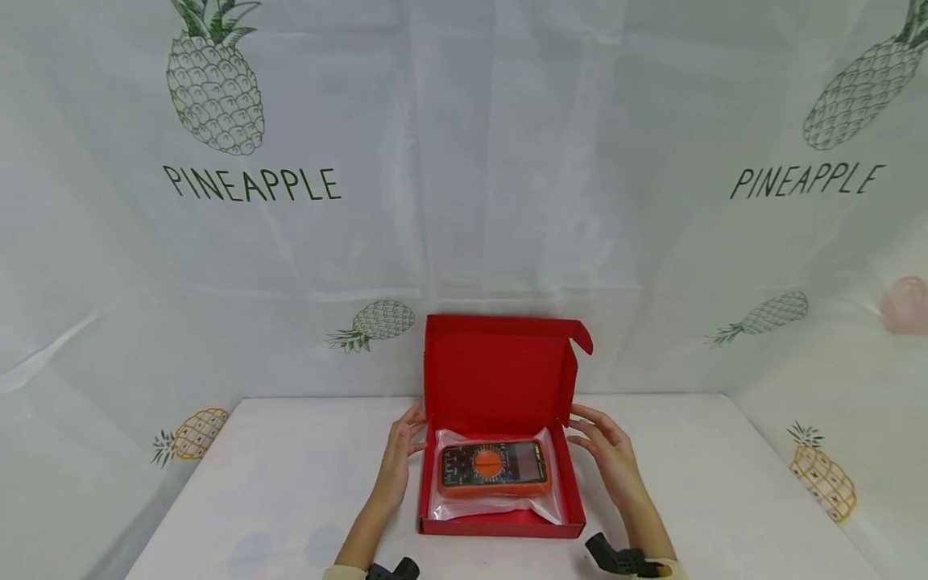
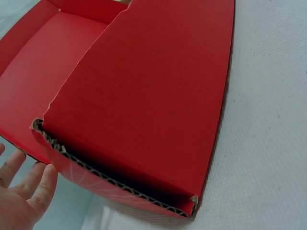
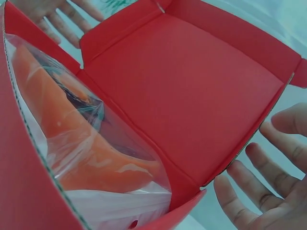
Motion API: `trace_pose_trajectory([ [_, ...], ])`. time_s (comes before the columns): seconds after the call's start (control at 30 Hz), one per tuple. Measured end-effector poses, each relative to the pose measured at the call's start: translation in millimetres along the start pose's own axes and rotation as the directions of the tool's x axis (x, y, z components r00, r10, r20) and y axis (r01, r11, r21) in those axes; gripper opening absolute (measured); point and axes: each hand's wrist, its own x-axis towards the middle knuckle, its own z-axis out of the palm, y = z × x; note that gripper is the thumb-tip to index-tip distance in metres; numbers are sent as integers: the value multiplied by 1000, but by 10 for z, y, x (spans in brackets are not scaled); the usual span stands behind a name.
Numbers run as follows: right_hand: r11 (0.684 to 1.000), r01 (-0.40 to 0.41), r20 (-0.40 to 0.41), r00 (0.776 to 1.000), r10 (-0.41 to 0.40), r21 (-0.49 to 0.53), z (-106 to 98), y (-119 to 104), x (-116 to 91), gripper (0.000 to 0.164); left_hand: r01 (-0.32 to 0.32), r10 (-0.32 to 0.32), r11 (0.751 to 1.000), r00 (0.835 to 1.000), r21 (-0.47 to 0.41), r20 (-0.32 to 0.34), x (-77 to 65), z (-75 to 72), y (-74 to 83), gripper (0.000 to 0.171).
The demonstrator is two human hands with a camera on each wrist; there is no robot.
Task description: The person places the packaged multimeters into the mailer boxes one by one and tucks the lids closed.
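Note:
A red cardboard box (image 1: 502, 530) stands on the table with its lid (image 1: 496, 370) raised at the back. Inside lies an orange multimeter (image 1: 493, 488) with a black face and round dial, wrapped in a clear plastic bag (image 1: 453, 509). My left hand (image 1: 395, 463) is at the box's back left corner, fingers extended near the lid's hinge. At the opposite corner is my right hand (image 1: 611, 457); in the right wrist view its spread fingers (image 3: 273, 179) are at the lid's side edge. Neither hand grips anything. Whether the fingertips touch the cardboard, I cannot tell.
The white table (image 1: 290, 483) extends to both sides of the box. Behind it hangs a pale curtain (image 1: 507, 201) printed with pineapples, close to the lid. A side flap (image 1: 582, 334) sticks out from the lid's upper right corner.

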Motion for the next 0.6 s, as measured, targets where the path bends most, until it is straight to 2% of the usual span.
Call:
trace_pose_trajectory([
  [0.2,997,-60,-62,996,58,-39,45,-10,15,41,-2,2,1000,1000,10,-3,-2,-12,-20,49],
  [0.47,995,-68,-67,996,63,-75,35,28,13,45,11,-11,1000,1000,6,-12,-6,-19,-44,45],
  [0.6,991,-99,-101,991,90,-86,28,41,3,47,12,-12,1000,1000,-13,-15,0,-26,-61,45],
])
